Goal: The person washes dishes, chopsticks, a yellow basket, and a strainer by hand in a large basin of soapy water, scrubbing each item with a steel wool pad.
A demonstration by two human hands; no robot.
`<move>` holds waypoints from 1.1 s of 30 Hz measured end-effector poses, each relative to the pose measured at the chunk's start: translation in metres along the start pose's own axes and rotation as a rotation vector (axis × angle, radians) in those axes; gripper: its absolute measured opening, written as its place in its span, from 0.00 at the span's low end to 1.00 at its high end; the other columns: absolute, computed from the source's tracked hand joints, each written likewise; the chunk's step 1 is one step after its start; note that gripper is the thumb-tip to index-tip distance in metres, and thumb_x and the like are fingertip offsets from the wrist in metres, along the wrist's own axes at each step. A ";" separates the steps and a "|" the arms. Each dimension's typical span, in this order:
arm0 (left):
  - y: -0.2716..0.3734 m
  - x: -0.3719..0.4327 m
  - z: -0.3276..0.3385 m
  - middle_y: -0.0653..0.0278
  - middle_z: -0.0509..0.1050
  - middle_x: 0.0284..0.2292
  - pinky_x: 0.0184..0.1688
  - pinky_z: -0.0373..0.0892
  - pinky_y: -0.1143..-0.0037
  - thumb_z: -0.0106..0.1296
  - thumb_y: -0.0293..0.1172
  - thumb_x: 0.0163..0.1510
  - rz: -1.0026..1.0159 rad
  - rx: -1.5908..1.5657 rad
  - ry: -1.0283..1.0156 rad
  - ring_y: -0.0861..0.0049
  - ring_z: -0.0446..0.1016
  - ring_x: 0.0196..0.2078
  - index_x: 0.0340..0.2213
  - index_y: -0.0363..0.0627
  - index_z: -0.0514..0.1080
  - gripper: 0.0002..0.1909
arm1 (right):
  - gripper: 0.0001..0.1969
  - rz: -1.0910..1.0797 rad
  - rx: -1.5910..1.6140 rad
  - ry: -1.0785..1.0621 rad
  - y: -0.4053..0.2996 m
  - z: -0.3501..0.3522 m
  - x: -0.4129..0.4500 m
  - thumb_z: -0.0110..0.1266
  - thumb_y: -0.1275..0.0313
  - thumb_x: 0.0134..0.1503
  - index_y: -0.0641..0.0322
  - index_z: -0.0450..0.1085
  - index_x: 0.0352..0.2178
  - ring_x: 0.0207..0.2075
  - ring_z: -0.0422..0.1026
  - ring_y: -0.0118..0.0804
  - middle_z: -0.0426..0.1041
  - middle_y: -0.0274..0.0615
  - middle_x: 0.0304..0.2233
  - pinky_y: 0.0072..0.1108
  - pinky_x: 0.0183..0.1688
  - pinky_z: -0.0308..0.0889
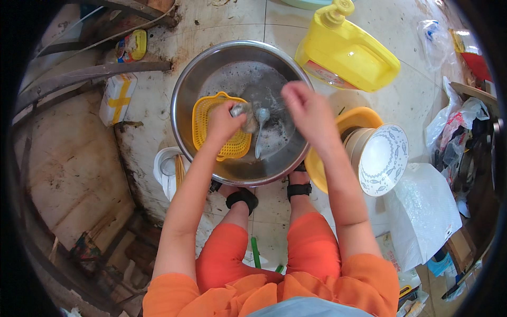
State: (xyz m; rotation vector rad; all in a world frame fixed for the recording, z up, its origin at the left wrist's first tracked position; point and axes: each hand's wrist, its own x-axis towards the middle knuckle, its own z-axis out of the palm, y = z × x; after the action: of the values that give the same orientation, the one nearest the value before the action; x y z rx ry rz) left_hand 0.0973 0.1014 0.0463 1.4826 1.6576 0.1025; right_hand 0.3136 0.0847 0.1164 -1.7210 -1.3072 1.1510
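Observation:
A large stainless steel basin (237, 178) with sudsy water stands on the floor before me. My left hand (225, 122) is closed on a small greyish, ridged item (239, 109), too blurred to name, above a yellow plastic basket (233, 149) inside the basin. Right of the basket, a pale spoon (260, 132) lies in the basin. My right hand (311, 111) is over the basin's right rim, blurred, with its fingers curled; whether it holds anything cannot be seen.
Beyond my right hand lies a yellow jug (350, 55) with a pump. Stacked bowls (382, 160) tilt in an orange-yellow plastic basin (317, 172). A white container (161, 160) with chopsticks (180, 170) stands left; a taped white box (119, 99) is farther left.

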 end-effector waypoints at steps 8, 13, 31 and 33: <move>0.143 0.019 -0.017 0.67 0.70 0.35 0.33 0.66 0.79 0.50 0.29 0.49 0.059 -1.076 -0.099 0.81 0.70 0.33 0.42 0.41 0.63 0.17 | 0.22 -0.168 -0.536 0.344 -0.102 -0.094 0.117 0.33 0.60 0.57 0.69 0.69 0.33 0.34 0.70 0.55 0.72 0.57 0.30 0.34 0.42 0.63; 0.193 0.037 -0.021 0.64 0.71 0.35 0.36 0.69 0.77 0.48 0.25 0.51 0.180 -1.121 -0.126 0.80 0.71 0.35 0.40 0.41 0.62 0.13 | 0.23 -0.239 -0.706 0.036 -0.040 -0.091 0.177 0.36 0.56 0.55 0.65 0.71 0.27 0.33 0.72 0.48 0.73 0.53 0.28 0.35 0.43 0.63; 0.175 0.039 -0.029 0.64 0.71 0.31 0.35 0.66 0.78 0.46 0.21 0.49 0.156 -1.111 -0.070 0.80 0.69 0.33 0.37 0.36 0.66 0.11 | 0.22 0.076 -0.677 0.086 -0.060 -0.076 0.156 0.31 0.55 0.56 0.48 0.74 0.32 0.42 0.66 0.49 0.67 0.49 0.42 0.35 0.47 0.59; 0.156 0.019 -0.036 0.64 0.71 0.31 0.35 0.66 0.79 0.46 0.22 0.49 0.140 -1.094 -0.021 0.81 0.69 0.33 0.37 0.37 0.66 0.11 | 0.18 -0.171 -1.001 0.271 -0.060 -0.073 0.150 0.36 0.58 0.56 0.51 0.70 0.39 0.45 0.64 0.50 0.65 0.51 0.45 0.34 0.49 0.58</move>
State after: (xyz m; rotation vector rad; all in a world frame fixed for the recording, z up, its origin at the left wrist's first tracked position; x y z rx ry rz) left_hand 0.1955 0.1782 0.1490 0.7244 1.1254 0.9065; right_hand 0.3754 0.2446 0.1613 -2.2457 -1.9614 0.0880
